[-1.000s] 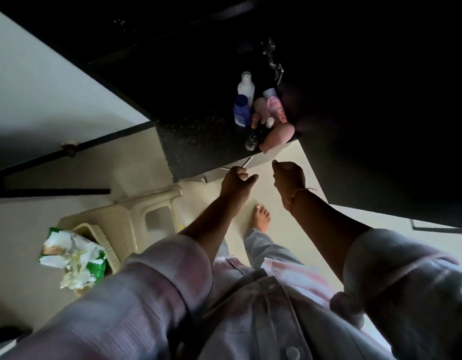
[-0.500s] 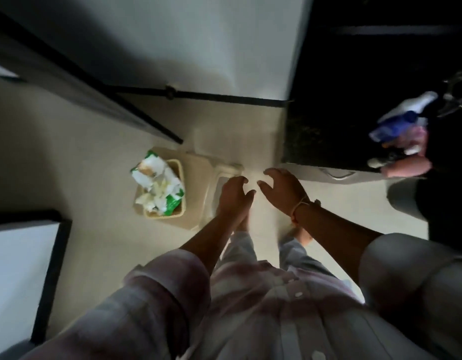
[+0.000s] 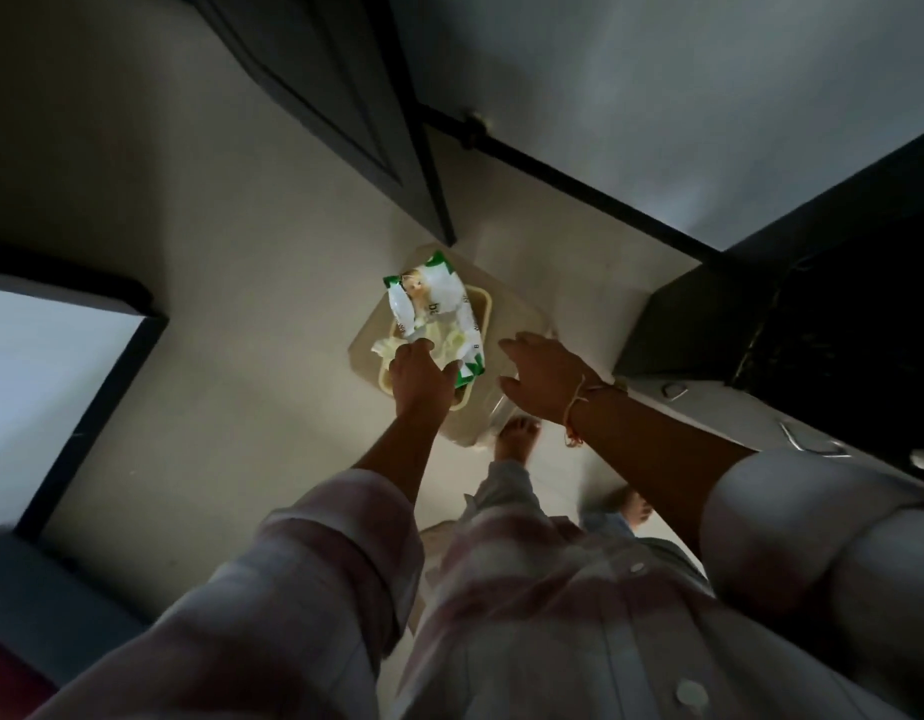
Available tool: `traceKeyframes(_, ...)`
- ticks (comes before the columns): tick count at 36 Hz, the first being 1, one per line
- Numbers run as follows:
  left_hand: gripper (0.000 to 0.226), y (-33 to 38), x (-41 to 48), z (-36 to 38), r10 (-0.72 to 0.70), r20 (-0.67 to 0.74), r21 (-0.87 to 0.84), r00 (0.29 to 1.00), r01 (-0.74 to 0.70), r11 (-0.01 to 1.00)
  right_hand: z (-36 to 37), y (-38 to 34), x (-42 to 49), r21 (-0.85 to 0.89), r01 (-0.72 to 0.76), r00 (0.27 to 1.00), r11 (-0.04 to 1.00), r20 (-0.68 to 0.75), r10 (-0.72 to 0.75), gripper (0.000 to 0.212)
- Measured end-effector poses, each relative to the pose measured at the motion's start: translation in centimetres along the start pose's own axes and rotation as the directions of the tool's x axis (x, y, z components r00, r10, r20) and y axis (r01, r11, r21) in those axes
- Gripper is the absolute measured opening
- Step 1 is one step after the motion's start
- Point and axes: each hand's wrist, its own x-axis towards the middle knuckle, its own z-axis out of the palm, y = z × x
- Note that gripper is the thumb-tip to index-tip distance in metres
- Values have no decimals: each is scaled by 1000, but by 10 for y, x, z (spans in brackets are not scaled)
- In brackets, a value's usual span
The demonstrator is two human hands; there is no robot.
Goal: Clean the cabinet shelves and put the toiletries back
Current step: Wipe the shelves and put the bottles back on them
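Observation:
A green-and-white pack of wet wipes point(image 3: 430, 296) lies in a small beige basket point(image 3: 482, 310) on a beige plastic stool point(image 3: 519, 304) on the floor. Loose white wipes point(image 3: 452, 339) are crumpled at the pack's near end. My left hand point(image 3: 421, 379) reaches down onto them, with fingers and thumb curled around a wipe. My right hand point(image 3: 543, 376) hovers just right of the basket, fingers spread and holding nothing. No toiletries or cabinet shelves can be made out in this dim view.
A dark stone counter point(image 3: 761, 330) with pale drawer fronts and metal handles point(image 3: 673, 391) runs along the right. A black door point(image 3: 345, 106) stands beyond the stool. My bare feet point(image 3: 517, 439) stand on the pale floor next to the stool.
My view swung left, away from the counter and its bottles, down to the stool. My left hand dropped onto the wipes in the basket, and my right hand opened and followed beside it.

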Motion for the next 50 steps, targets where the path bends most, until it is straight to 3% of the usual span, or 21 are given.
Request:
traceKeyframes(9, 39, 4, 21, 16, -6, 35, 88, 999, 2, 996, -5, 6, 2, -50, -53, 996, 997, 64, 57, 59)
traceKeyframes(13, 23, 3, 30, 15, -5, 5, 27, 1000, 5, 1000, -5, 14, 0, -22, -79, 996, 997, 49, 80, 60)
traceKeyframes(23, 21, 14, 30, -6, -47, -51, -8, 998, 46, 999, -6, 29, -13, 68, -123, 992, 990, -8, 124, 59)
traceKeyframes(28, 21, 38, 13, -21, -134, -128, -183, 983, 109, 977, -11, 39, -23, 155, -111, 988, 982, -89, 126, 56)
traceKeyframes(31, 15, 59, 1, -22, -119, -51, -281, 992, 100, 955, -15, 45, -33, 309, -100, 979, 946, -142, 150, 53)
traceKeyframes(33, 22, 70, -10, -20, -77, 14, -325, 997, 77, 943, -16, 51, -39, 478, -110, 968, 871, -148, 204, 53)
traceKeyframes(36, 27, 94, -34, -14, -88, 129, -568, 988, 147, 810, -19, 60, -48, 696, -130, 957, 706, -98, 273, 54)
traceKeyframes(37, 26, 101, -41, -11, -77, 148, -611, 986, 152, 776, -20, 64, -52, 785, -130, 955, 606, -64, 288, 54)
traceKeyframes(39, 20, 115, -56, -3, -36, 211, -667, 977, 171, 725, -23, 71, -63, 946, -130, 951, 299, 34, 307, 50)
traceKeyframes(41, 8, 133, -75, 4, 12, 248, -690, 969, 168, 704, -25, 80, -76, 992, -130, 954, -1, 125, 272, 44)
traceKeyframes(42, 8, 143, -86, 9, 33, 263, -697, 964, 166, 698, -26, 87, -84, 989, -119, 956, -88, 138, 257, 44)
traceKeyframes(44, 7, 152, -98, 18, 74, 275, -691, 959, 143, 709, -26, 92, -91, 986, -55, 952, -160, 100, 288, 41)
traceKeyframes(45, 6, 159, -106, 25, 123, 262, -659, 957, 84, 747, -24, 98, -95, 985, 4, 940, -170, 54, 337, 35)
traceKeyframes(47, 9, 172, -119, 43, 234, 229, -582, 945, -60, 811, -21, 111, -107, 989, 111, 887, -94, -56, 459, 19)
traceKeyframes(50, 5, 196, -144, 68, 307, 193, -448, 932, -195, 873, -11, 140, -128, 964, 139, 733, 226, -254, 631, 19)
